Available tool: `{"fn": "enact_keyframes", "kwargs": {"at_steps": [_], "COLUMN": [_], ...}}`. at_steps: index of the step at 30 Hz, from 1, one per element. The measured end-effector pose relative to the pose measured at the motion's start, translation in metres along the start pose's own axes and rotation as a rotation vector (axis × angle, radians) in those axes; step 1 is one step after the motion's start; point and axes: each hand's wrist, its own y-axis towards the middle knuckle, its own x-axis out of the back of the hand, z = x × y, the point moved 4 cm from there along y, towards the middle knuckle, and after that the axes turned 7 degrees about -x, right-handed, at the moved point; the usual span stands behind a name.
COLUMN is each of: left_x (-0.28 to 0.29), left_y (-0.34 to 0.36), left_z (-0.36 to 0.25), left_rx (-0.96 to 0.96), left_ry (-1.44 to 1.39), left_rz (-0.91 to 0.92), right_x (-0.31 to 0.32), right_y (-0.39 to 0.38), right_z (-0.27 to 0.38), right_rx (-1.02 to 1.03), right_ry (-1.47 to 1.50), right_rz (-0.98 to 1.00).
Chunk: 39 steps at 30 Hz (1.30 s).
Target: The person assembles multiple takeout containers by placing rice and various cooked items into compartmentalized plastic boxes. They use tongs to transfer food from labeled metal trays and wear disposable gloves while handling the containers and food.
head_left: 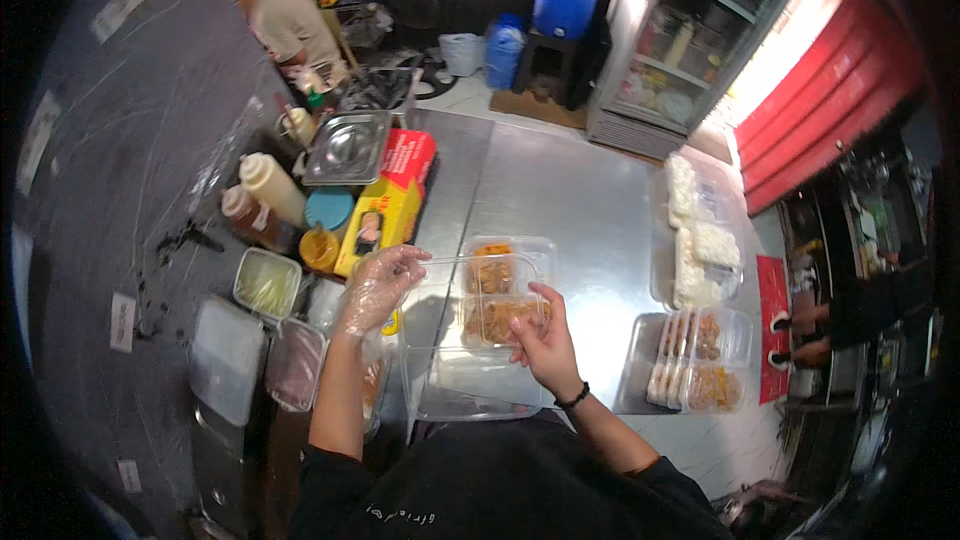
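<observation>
Between my two hands is a clear plastic lid point(450, 305), held over the counter. My left hand point(382, 288), in a thin clear glove, pinches its left edge. My bare right hand point(545, 342), with a dark bracelet at the wrist, grips its right edge between thumb and fingers. Beneath and behind the lid stands a clear divided container point(545, 252) with browned food point(490, 278) in its compartments. Another clear plastic piece point(475, 402) lies at the counter's near edge, partly seen through the lid.
Stacked filled containers point(705, 365) and boxes of white rice point(700, 250) stand at the right. On the left are a yellow-red box point(385, 205), squeeze bottles point(270, 188), a metal pan point(347, 148) and food tubs point(267, 282). Another person point(295, 30) is at the far left.
</observation>
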Motion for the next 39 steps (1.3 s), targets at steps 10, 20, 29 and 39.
{"fn": "enact_keyframes", "kwargs": {"at_steps": [10,20,29,39], "left_x": [-0.12,-0.133,-0.142,-0.144], "left_y": [0.089,0.085,0.08,0.091], "left_z": [0.103,0.152,0.135,0.126], "left_rx": [-0.113,-0.011,-0.181,-0.202], "left_ry": [0.411,0.22,0.517,0.627], "left_rz": [-0.185,-0.199,-0.067,0.2], "right_x": [0.096,0.119,0.109,0.094], "right_y": [0.108,0.133,0.146,0.149], "right_z": [-0.055,-0.085,-0.064,-0.032], "right_rx": [0.192,-0.059,0.002,-0.269], "right_ry": [-1.012,-0.534,-1.165,-1.27], "right_rz": [-0.681,-0.475,-0.189,-0.132]}}
